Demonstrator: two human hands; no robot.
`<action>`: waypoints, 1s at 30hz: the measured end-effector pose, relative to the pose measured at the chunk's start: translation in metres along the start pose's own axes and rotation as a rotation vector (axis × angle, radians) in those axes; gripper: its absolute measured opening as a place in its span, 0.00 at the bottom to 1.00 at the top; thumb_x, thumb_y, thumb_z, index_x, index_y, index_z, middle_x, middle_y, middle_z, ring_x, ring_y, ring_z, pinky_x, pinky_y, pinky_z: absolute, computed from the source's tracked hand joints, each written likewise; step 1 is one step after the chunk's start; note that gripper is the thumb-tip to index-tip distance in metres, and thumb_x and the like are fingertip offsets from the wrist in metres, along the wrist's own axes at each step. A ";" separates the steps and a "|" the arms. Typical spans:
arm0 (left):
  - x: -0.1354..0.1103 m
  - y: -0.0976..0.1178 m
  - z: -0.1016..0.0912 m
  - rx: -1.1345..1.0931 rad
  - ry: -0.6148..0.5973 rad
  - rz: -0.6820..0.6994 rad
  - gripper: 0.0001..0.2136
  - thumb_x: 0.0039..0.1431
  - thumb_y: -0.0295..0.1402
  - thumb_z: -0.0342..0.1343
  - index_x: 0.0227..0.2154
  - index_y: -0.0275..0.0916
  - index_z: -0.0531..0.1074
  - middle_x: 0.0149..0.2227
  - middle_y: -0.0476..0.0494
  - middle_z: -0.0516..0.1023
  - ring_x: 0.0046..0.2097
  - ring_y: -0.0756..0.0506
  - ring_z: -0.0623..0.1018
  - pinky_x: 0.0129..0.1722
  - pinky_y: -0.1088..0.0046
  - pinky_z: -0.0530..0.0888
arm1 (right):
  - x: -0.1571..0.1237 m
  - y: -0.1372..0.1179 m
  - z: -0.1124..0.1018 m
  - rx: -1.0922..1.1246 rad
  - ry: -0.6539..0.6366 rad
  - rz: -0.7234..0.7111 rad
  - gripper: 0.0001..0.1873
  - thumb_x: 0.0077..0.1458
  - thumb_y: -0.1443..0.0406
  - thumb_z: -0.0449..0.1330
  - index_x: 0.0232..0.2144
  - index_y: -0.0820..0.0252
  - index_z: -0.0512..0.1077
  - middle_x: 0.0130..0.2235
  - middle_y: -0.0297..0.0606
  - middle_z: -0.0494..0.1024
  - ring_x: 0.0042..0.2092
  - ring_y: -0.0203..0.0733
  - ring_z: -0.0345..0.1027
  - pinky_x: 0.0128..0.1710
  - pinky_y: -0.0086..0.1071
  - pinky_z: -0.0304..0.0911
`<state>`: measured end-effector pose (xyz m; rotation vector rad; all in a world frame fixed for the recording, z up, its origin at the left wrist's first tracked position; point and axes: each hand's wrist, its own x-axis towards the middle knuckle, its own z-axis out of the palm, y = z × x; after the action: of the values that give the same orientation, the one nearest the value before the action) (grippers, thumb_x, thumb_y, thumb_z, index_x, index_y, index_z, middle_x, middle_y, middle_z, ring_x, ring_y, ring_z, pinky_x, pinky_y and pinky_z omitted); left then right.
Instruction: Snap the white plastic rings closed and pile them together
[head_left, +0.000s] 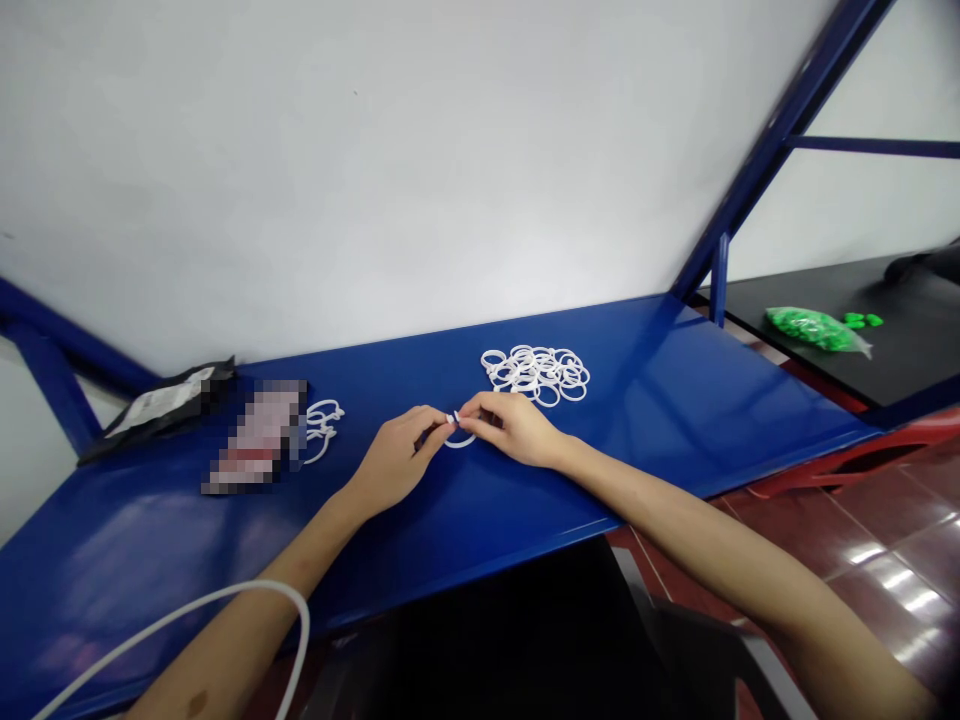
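Between my two hands, low over the blue table point(675, 400), is a white cable tie point(459, 443) curved into a loop. My left hand point(397, 458) pinches one end of it between thumb and fingertips. From the other side my right hand point(517, 428) pinches the other end, and the two ends almost meet; whether they are joined I cannot tell. Just beyond my right hand lies a pile of white cable ties point(536, 373), closed into rings. Left of my left hand a few more white ties point(322, 432) lie beside a pixelated package point(259, 437).
A black plastic parcel point(165, 410) with a white label lies at the table's left end. A white cable point(247, 588) arcs across my left forearm. Blue frame posts point(750, 190) rise at the right, before a black table point(915, 325) with a bag of green pieces point(814, 328).
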<state>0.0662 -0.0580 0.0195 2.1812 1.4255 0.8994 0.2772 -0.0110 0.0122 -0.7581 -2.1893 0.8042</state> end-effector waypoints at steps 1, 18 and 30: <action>-0.001 0.000 0.000 0.010 0.009 0.010 0.11 0.67 0.39 0.52 0.32 0.41 0.74 0.31 0.49 0.76 0.31 0.48 0.73 0.35 0.72 0.67 | 0.000 0.000 0.000 0.010 -0.001 -0.002 0.07 0.65 0.62 0.60 0.39 0.59 0.76 0.34 0.33 0.80 0.33 0.34 0.72 0.35 0.28 0.64; -0.006 -0.009 0.013 0.338 0.100 0.402 0.14 0.70 0.27 0.44 0.29 0.40 0.69 0.29 0.47 0.74 0.35 0.46 0.70 0.39 0.69 0.70 | -0.009 0.007 0.008 -0.217 -0.078 -0.247 0.13 0.70 0.62 0.51 0.38 0.59 0.73 0.35 0.38 0.77 0.36 0.39 0.71 0.36 0.30 0.64; -0.004 -0.062 -0.059 1.008 0.203 -0.265 0.21 0.66 0.42 0.47 0.47 0.30 0.75 0.45 0.25 0.78 0.51 0.27 0.71 0.46 0.51 0.68 | 0.007 0.025 -0.046 -0.462 0.395 0.042 0.08 0.66 0.61 0.58 0.37 0.58 0.74 0.38 0.40 0.78 0.36 0.41 0.70 0.39 0.35 0.64</action>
<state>-0.0168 -0.0379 0.0224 2.4440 2.5972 0.3049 0.3146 0.0245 0.0232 -1.0861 -2.0116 0.1354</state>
